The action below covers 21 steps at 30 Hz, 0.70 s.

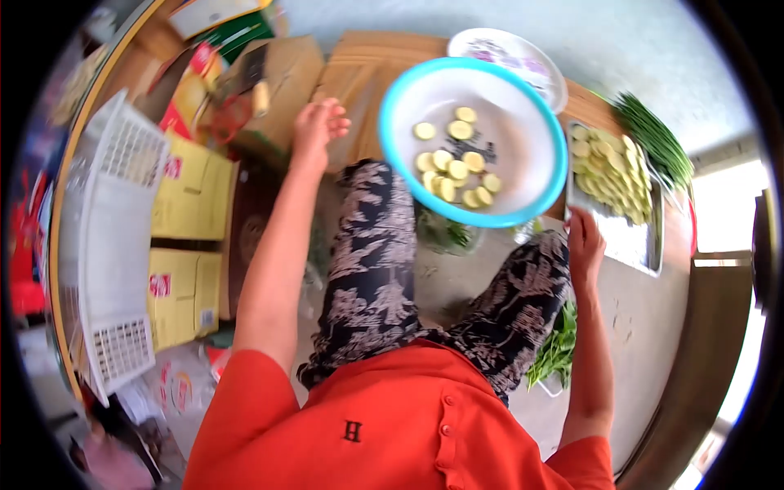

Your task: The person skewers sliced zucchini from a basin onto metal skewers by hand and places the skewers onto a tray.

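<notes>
A white basin with a blue rim (390,155) sits in front of me with several round pale-yellow slices (457,169) inside. My left hand (321,131) is raised left of the basin, apart from it, its fingers loosely curled and nothing in them. Close to the near left corner of a metal tray (629,249), my right hand (585,241) has its fingers closed; whatever they may hold is hidden. Many overlapping slices (612,171) lie in the tray's far part.
A white plate (555,77) stands behind the basin on a wooden table (359,69). Green stalks (653,135) lie beyond the tray. A knife (260,98) rests by a cardboard box (294,77) at left. Leafy greens (558,347) are low by my right leg.
</notes>
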Each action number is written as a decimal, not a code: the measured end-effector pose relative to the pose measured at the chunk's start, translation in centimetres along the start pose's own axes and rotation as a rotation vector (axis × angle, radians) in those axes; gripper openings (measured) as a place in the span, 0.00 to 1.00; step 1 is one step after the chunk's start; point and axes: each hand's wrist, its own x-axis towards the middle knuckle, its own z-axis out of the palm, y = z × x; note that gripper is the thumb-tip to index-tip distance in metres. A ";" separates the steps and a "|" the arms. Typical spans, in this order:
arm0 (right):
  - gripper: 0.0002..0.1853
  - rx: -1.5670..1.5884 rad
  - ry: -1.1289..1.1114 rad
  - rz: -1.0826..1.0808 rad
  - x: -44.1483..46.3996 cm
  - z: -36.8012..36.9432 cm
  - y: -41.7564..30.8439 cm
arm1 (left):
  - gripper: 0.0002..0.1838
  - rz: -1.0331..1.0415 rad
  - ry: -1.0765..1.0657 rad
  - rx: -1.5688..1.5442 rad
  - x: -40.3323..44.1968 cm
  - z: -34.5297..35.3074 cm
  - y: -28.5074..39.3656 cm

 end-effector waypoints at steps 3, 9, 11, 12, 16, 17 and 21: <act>0.10 -0.015 -0.093 -0.016 -3.0 2.9 -0.1 | 0.12 0.018 0.015 0.324 1.1 -1.9 -3.7; 0.09 0.002 -0.113 -0.011 -2.6 4.1 -0.7 | 0.09 0.240 0.006 1.149 2.9 -3.8 -9.3; 0.09 -0.001 -0.127 0.007 -2.7 4.2 -0.8 | 0.09 0.238 0.001 1.256 3.0 -3.7 -9.4; 0.09 -0.003 -0.125 -0.004 -2.7 4.4 -0.8 | 0.09 0.240 -0.006 1.366 3.0 -3.7 -9.5; 0.09 -0.005 -0.117 0.024 -2.7 4.4 -1.8 | 0.09 0.208 0.015 1.387 3.5 -3.4 -9.4; 0.09 -0.006 -0.116 0.023 -2.7 4.3 -1.6 | 0.09 0.169 -0.014 1.391 3.6 -3.3 -9.0; 0.09 0.011 -0.106 0.006 -2.7 4.4 -1.1 | 0.10 0.181 -0.015 1.447 5.1 -3.6 -9.7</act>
